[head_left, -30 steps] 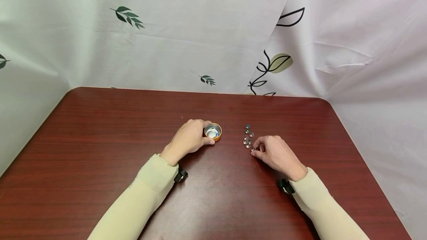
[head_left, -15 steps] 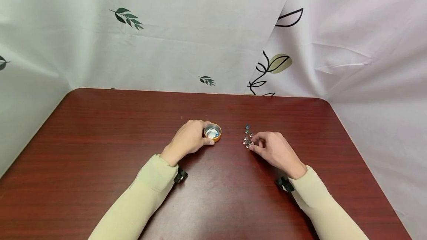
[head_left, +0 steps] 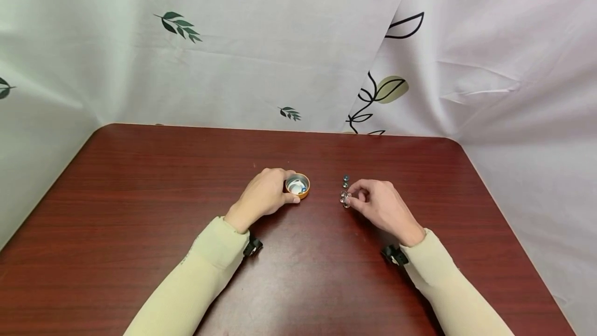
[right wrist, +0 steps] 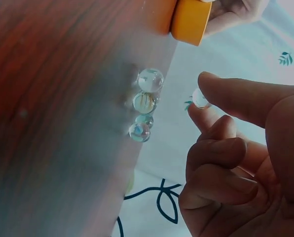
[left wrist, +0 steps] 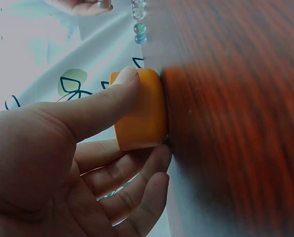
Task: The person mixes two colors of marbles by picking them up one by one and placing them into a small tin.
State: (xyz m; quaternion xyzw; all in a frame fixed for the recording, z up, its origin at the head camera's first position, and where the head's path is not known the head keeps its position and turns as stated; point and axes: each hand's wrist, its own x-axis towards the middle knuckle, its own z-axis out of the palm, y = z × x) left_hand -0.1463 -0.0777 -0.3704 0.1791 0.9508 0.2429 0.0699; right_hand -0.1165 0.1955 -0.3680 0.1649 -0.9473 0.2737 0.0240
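A curtained-off tabletop space: white leaf-print cloth [head_left: 280, 51] hangs across the top of the frame and down both sides, around a reddish-brown wood-grain table [head_left: 298, 284] below. Whether home or office cannot be told.

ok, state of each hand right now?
Left hand: closed, holding the orange container by its side.
Right hand: closed, pinching a clear marble between thumb and finger.

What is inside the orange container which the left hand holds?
In the head view, a small blue object shows inside the orange container; glare leaves other contents unclear. The wrist views show only the container's outer wall, which covers the inside.
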